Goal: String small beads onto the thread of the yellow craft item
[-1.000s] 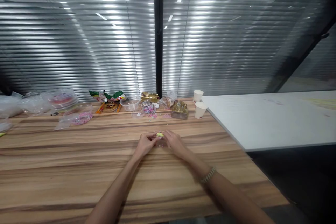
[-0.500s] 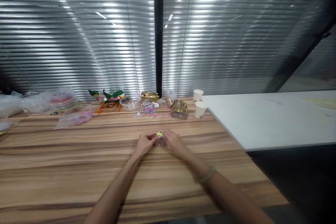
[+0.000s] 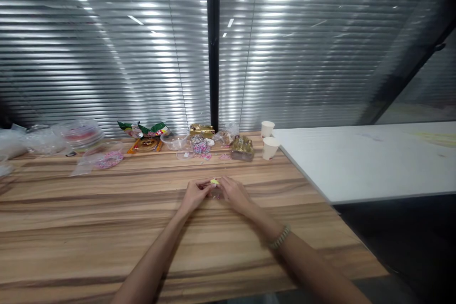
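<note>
In the middle of the table, my left hand (image 3: 195, 194) and my right hand (image 3: 235, 194) meet at a small clear plastic bag (image 3: 216, 194). A small yellow piece (image 3: 214, 182) shows at its top, between my fingertips; its exact kind is too small to make out. The fingers of both hands are closed, pinching near the top of the bag from either side. Below them hangs the see-through part of the bag, with a few tiny dark specks visible. My right wrist wears a beaded bracelet (image 3: 280, 237).
Along the back stand two paper cups (image 3: 270, 148), a gold-topped box (image 3: 242, 148), a clear bowl (image 3: 174, 141), pink-and-white bits (image 3: 200, 145) and green packets (image 3: 155, 129). Stacked plastic lids (image 3: 81, 134) and clear bags are at left. A white table (image 3: 363, 166) adjoins on the right.
The yellow piece has tilted slightly between my fingertips. My hands stay almost in the same place, and the whole view has shifted a little.
</note>
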A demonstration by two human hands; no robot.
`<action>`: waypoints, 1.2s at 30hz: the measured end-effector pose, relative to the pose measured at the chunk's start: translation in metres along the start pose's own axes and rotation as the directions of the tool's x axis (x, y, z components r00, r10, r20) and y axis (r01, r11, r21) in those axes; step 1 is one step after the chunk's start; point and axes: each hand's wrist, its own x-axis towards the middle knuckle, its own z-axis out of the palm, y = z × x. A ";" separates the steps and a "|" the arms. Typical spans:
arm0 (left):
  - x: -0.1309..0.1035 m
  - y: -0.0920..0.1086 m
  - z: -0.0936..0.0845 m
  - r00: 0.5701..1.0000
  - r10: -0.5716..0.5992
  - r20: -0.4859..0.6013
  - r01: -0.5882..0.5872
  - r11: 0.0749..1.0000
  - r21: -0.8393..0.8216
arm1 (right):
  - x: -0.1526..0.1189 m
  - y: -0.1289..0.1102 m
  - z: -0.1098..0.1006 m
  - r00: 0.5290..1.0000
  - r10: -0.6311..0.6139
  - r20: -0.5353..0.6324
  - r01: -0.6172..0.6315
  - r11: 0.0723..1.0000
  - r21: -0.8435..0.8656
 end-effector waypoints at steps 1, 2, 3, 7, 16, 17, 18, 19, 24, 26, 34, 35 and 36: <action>0.000 0.000 0.000 1.000 -0.003 0.001 0.003 1.000 -0.002 | 0.000 0.000 0.000 1.000 0.002 0.002 -0.002 1.000 -0.001; 0.000 -0.001 0.000 1.000 -0.006 0.004 0.006 1.000 -0.005 | 0.000 0.000 0.000 1.000 0.001 0.004 -0.001 1.000 -0.005; 0.001 -0.002 0.000 1.000 -0.008 0.007 0.008 1.000 -0.010 | 0.000 0.000 0.001 1.000 0.000 0.005 0.001 1.000 -0.012; 0.002 -0.007 0.001 1.000 0.002 0.018 -0.001 0.999 -0.044 | 0.000 0.001 0.000 1.000 -0.006 0.012 0.007 1.000 -0.030; 0.003 -0.007 0.002 1.000 0.001 0.024 0.000 0.999 -0.039 | 0.000 0.001 0.001 0.998 0.028 0.056 -0.025 0.999 -0.043; 0.004 -0.008 0.002 1.000 -0.004 0.022 0.004 0.999 -0.036 | 0.000 0.001 0.001 0.998 0.029 0.059 -0.026 0.999 -0.041; 0.004 -0.009 0.002 1.000 -0.008 0.020 0.008 0.999 -0.035 | 0.000 0.001 0.001 0.998 0.029 0.062 -0.027 0.999 -0.038; 0.004 -0.010 0.002 1.000 -0.010 0.017 0.011 0.999 -0.035 | 0.000 0.001 0.001 0.997 0.029 0.065 -0.027 0.999 -0.035; 0.004 -0.012 0.002 1.000 -0.003 0.021 0.003 0.999 -0.040 | 0.000 0.001 0.001 0.996 0.045 0.077 -0.043 0.999 -0.026; 0.004 -0.012 0.002 1.000 0.003 0.023 -0.002 0.999 -0.037 | 0.000 0.001 0.001 0.996 0.046 0.079 -0.045 0.999 -0.021; 0.004 -0.013 0.002 1.000 -0.006 0.012 0.006 1.000 -0.028 | 0.001 0.001 0.001 0.997 0.035 0.063 -0.034 0.999 -0.020; 0.004 -0.012 0.002 1.000 -0.005 0.012 0.006 1.000 -0.025 | 0.001 0.001 0.000 0.998 0.033 0.060 -0.032 0.999 -0.019; 0.003 -0.012 0.001 1.000 -0.004 0.012 0.004 1.000 -0.020 | 0.001 0.001 0.000 0.998 0.029 0.056 -0.028 0.999 -0.019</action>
